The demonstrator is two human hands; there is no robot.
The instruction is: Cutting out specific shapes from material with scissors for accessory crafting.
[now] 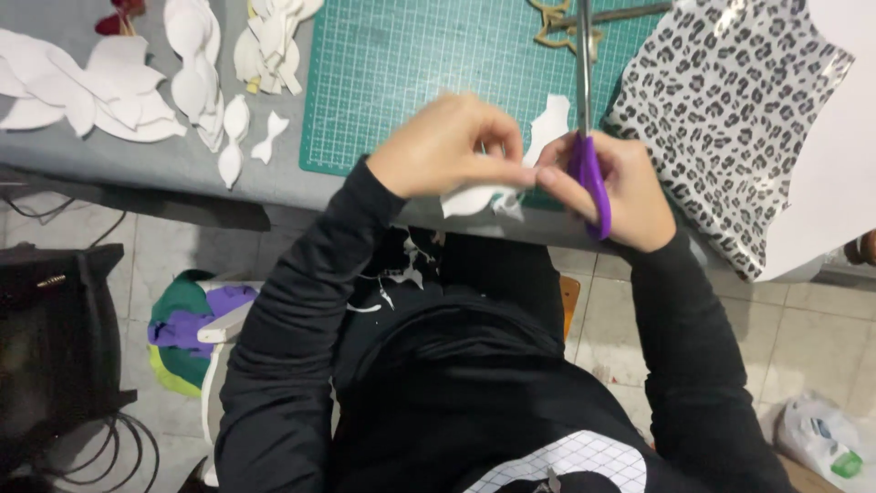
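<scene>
Cutting white paper [474,196] at the tabletop [137,155] edge — our left hand [447,146] pinches the piece at centre, our right hand [620,196], at three o'clock, closed through purple-handled scissors [589,173]. Best we turn the paper — not the blades — in short snips.

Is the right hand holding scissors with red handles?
No, the right hand holds scissors with purple handles, their blades pointing away over the green cutting mat.
</scene>
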